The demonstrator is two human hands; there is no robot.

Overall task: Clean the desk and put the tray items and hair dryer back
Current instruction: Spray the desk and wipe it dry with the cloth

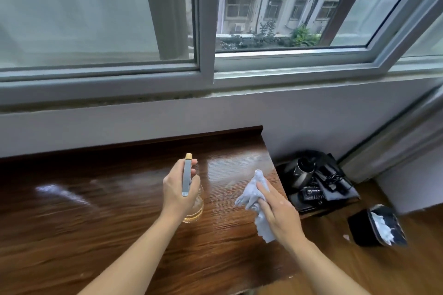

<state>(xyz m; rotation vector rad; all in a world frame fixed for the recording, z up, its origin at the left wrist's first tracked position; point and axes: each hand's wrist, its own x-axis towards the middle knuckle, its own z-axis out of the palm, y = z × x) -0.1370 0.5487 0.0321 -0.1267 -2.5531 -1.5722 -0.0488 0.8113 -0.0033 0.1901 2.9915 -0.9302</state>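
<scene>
My left hand [178, 189] grips a clear spray bottle [195, 208] with yellowish liquid and a grey, gold-tipped spray head [186, 175], held above the glossy brown wooden desk [96, 211]. My right hand [275, 211] grips a crumpled pale grey cloth [254, 195] near the desk's right edge. To the right of the desk, on the floor, a black tray [309, 208] holds a black hair dryer [303, 171] with its cord and small dark items.
A black waste bin [376, 225] with white paper inside stands on the wooden floor at the right. A white wall and a large sliding window [206, 31] rise behind the desk. A grey curtain [398, 141] hangs at the far right.
</scene>
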